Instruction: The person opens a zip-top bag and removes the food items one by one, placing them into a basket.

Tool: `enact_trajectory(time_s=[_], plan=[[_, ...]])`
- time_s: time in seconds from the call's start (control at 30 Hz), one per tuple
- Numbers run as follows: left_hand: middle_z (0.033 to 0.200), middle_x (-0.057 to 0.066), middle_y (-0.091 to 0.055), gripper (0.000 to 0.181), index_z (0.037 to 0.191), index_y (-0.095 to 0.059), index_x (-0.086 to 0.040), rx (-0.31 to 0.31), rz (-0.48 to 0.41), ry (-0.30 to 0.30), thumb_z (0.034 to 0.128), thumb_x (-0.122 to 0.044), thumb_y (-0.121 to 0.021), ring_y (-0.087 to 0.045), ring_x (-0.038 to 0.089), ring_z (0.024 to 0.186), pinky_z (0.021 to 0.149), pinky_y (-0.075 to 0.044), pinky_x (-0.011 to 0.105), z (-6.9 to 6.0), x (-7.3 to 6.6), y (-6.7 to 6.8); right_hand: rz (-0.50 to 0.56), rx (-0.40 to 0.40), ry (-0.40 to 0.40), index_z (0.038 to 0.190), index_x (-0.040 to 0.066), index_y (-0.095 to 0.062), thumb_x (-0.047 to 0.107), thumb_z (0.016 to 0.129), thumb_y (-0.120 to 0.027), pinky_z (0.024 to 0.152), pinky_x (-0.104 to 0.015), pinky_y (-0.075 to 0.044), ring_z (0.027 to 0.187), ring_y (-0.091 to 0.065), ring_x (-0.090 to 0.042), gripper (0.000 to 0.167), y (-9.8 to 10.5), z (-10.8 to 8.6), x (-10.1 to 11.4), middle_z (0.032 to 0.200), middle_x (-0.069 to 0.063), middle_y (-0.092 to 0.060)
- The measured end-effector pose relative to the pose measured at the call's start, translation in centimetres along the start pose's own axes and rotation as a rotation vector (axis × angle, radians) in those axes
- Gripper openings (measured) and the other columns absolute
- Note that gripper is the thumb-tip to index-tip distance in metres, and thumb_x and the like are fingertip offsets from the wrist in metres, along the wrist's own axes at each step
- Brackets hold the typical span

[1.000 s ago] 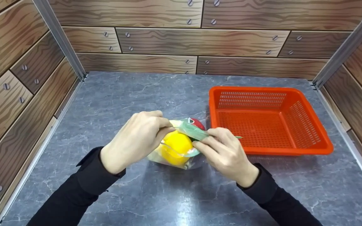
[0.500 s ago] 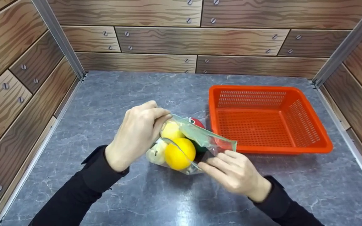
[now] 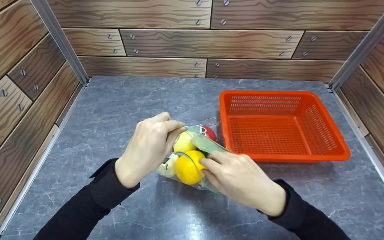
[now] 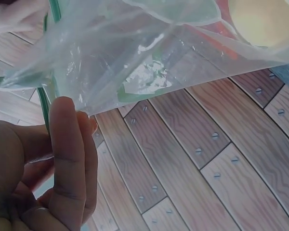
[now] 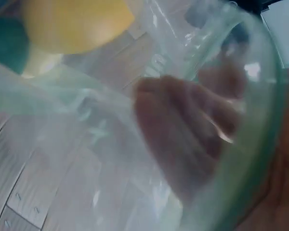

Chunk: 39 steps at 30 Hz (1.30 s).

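Observation:
A clear zip bag with a green-tinted rim (image 3: 208,141) stands on the table, its mouth spread. My left hand (image 3: 152,143) pinches the rim at the left; the left wrist view shows its fingers (image 4: 67,154) against the green zip strip. Inside lie an orange-yellow round fruit (image 3: 186,171), a pale yellow round thing (image 3: 182,142), a whitish item (image 3: 168,165) and a dark green thing (image 5: 7,45). A red item (image 3: 208,132) shows at the back. My right hand (image 3: 245,180) reaches into the mouth, bent fingers (image 5: 178,130) beside the orange-yellow fruit, holding nothing visible.
An orange-red perforated plastic basket (image 3: 262,133) stands right of the bag, close to my right hand. The grey marbled tabletop (image 3: 118,100) is bounded by wood-patterned walls (image 3: 165,43) at the back and sides.
My right hand first spread the rim to the right and down, then moved left into the mouth beside the orange-yellow fruit. My left hand stays at the rim, shifting slightly.

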<state>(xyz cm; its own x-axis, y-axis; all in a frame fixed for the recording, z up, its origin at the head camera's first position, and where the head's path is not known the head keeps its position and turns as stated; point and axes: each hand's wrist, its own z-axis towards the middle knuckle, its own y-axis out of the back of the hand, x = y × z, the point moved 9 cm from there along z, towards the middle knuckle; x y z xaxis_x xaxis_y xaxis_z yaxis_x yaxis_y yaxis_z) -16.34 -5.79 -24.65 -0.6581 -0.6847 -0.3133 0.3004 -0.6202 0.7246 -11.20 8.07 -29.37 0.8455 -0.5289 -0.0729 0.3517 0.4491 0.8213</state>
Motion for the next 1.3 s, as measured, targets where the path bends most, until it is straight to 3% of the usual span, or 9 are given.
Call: enact_trajectory(time_s=[0.1,0.23,0.33,0.5,0.73,0.87,1.0,1.17,1.3], plan=[[0.07,0.008,-0.056,0.012,0.101,-0.083,-0.001,0.001,-0.003,0.002,0.099,-0.005,-0.072,-0.05,0.015,0.06,0.056,-0.039,0.021,-0.1,-0.1,0.1,-0.045,0.161,0.026,0.115,0.011,-0.071,0.017,0.086,-0.084,0.064,-0.028,-0.058,0.08,-0.066,-0.016,0.032,-2.4,1.0,-0.1,0.102,-0.002,-0.069],[0.072,0.007,-0.057,0.013,0.102,-0.083,-0.002,0.008,-0.017,0.012,0.0999,-0.005,-0.07,-0.05,0.014,0.061,0.057,-0.04,0.02,-0.4,0.0,0.1,0.006,0.361,0.057,0.127,0.009,-0.066,0.014,0.085,-0.083,0.081,-0.03,-0.061,0.104,-0.07,-0.023,0.046,-5.2,1.3,-0.4,0.127,-0.011,-0.068],[0.072,0.008,-0.057,0.012,0.102,-0.082,-0.001,0.005,-0.017,0.012,0.099,-0.004,-0.071,-0.051,0.015,0.061,0.057,-0.04,0.02,-0.4,0.0,0.1,0.06,0.418,0.078,0.134,0.007,-0.062,0.009,0.085,-0.081,0.086,-0.03,-0.061,0.109,-0.068,-0.025,0.053,-6.5,1.1,-0.4,0.134,-0.012,-0.065],[0.071,0.007,-0.056,0.012,0.101,-0.082,0.001,-0.008,-0.003,0.005,0.0984,-0.004,-0.072,-0.052,0.015,0.06,0.056,-0.041,0.021,-0.5,-0.1,0.0,0.122,0.374,0.09,0.135,0.005,-0.059,0.018,0.093,-0.077,0.09,-0.029,-0.059,0.105,-0.067,-0.021,0.047,-8.3,1.0,-0.7,0.126,-0.008,-0.066],[0.072,0.007,-0.059,0.013,0.098,-0.082,0.0,-0.056,0.025,0.03,0.0993,-0.006,-0.072,-0.052,0.014,0.059,0.056,-0.045,0.022,-0.6,0.6,0.4,0.095,0.407,0.089,0.143,0.007,-0.055,0.044,0.084,-0.087,0.106,-0.033,-0.055,0.119,-0.064,-0.023,0.076,-10.7,1.7,-1.7,0.136,-0.008,-0.062],[0.072,0.007,-0.061,0.012,0.098,-0.082,0.0,-0.07,0.037,0.042,0.0985,-0.006,-0.073,-0.052,0.014,0.058,0.054,-0.044,0.023,-0.5,1.1,0.4,0.051,0.385,0.1,0.146,0.01,-0.054,0.021,0.088,-0.083,0.106,-0.033,-0.056,0.123,-0.062,-0.023,0.066,-10.9,2.4,-2.1,0.138,-0.007,-0.06],[0.071,0.007,-0.061,0.011,0.096,-0.082,0.001,-0.068,0.039,0.047,0.0976,-0.007,-0.074,-0.052,0.015,0.056,0.053,-0.044,0.023,-0.4,1.2,0.3,0.011,0.308,0.107,0.144,0.012,-0.053,0.006,0.086,-0.077,0.106,-0.032,-0.056,0.118,-0.063,-0.023,0.063,-9.5,2.5,-2.1,0.133,-0.006,-0.061],[0.073,0.008,-0.063,0.012,0.098,-0.082,0.001,-0.064,0.036,0.053,0.0974,-0.008,-0.075,-0.051,0.015,0.057,0.053,-0.044,0.023,-0.4,1.4,0.4,-0.015,0.216,0.092,0.143,0.012,-0.057,0.023,0.07,-0.096,0.112,-0.041,-0.055,0.118,-0.067,-0.027,0.083,-6.1,2.1,-1.7,0.135,-0.008,-0.064],[0.073,0.008,-0.063,0.012,0.101,-0.082,0.001,-0.071,0.03,0.062,0.0973,-0.008,-0.075,-0.05,0.015,0.057,0.053,-0.043,0.023,-0.4,1.6,0.4,0.057,0.154,0.075,0.143,0.013,-0.058,0.032,0.066,-0.1,0.104,-0.042,-0.06,0.12,-0.068,-0.027,0.09,-2.7,1.4,-1.8,0.137,-0.008,-0.066]])
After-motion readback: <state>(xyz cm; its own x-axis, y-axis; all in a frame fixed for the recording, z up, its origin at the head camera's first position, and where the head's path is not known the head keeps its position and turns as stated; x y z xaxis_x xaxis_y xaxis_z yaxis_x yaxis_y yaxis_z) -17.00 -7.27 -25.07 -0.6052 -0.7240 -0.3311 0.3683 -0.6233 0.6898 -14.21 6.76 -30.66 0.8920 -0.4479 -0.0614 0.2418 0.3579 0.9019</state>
